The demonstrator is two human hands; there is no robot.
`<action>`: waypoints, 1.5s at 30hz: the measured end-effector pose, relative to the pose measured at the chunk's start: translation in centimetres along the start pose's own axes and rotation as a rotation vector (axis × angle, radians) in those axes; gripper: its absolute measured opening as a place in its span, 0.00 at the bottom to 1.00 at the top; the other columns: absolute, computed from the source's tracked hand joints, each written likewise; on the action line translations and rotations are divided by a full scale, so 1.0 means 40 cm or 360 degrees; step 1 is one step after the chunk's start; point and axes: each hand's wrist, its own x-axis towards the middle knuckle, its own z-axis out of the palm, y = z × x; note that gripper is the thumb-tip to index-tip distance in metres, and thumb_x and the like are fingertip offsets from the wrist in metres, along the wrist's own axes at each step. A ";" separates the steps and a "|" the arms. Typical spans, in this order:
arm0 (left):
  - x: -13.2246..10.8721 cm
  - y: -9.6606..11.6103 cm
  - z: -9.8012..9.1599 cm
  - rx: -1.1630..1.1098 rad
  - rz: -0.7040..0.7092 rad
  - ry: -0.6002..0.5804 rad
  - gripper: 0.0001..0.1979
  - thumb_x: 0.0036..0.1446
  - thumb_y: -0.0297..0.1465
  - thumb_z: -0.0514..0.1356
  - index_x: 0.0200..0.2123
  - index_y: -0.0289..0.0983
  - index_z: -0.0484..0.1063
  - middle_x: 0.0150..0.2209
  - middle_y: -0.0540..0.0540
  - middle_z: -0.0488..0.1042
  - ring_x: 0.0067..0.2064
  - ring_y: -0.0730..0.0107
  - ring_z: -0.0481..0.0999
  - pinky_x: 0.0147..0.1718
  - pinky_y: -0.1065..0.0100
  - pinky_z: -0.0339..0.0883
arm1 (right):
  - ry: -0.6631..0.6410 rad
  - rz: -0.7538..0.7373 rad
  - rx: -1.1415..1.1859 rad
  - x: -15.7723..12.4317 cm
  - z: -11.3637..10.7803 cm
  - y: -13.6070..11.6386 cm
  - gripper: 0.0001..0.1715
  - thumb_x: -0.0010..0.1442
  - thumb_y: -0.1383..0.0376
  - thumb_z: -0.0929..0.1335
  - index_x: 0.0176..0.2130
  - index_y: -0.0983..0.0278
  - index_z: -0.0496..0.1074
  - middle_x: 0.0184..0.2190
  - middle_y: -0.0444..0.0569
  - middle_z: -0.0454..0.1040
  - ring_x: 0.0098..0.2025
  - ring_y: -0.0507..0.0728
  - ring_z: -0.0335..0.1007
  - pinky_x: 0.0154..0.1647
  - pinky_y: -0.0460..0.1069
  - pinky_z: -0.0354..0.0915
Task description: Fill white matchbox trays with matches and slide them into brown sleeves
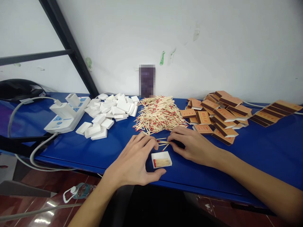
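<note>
A small white inner tray of a matchbox (162,154) lies near the table's front edge, with several red-tipped matches lined up in its nearer part. My left hand (138,159) curves around the tray's left side, thumb apart from the bent fingers and nothing in its grasp. Just beyond the tray lie a few loose matches (163,144). My right hand (191,145) has its thumb and fingertips pinched at the right ends of those matches. Behind both hands rises a large heap of matches (161,115).
Several white trays (113,108) are piled at left, beside a white power strip (68,121) with plugs and cables. Orange-brown matchbox sleeves (222,115) are heaped at right. A blurred dark rectangle (147,80) stands against the wall. A bottle (82,190) is on the floor.
</note>
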 end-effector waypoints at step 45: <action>-0.004 0.004 -0.006 -0.0039 0.0056 -0.0005 0.12 0.55 0.37 0.61 0.36 0.39 0.62 0.44 0.45 0.74 0.48 0.57 0.66 0.49 0.54 0.57 | 0.0130 -0.0170 0.0219 0.004 0.027 0.004 0.11 0.66 0.71 0.65 0.41 0.64 0.77 0.39 0.53 0.77 0.41 0.57 0.74 0.43 0.53 0.73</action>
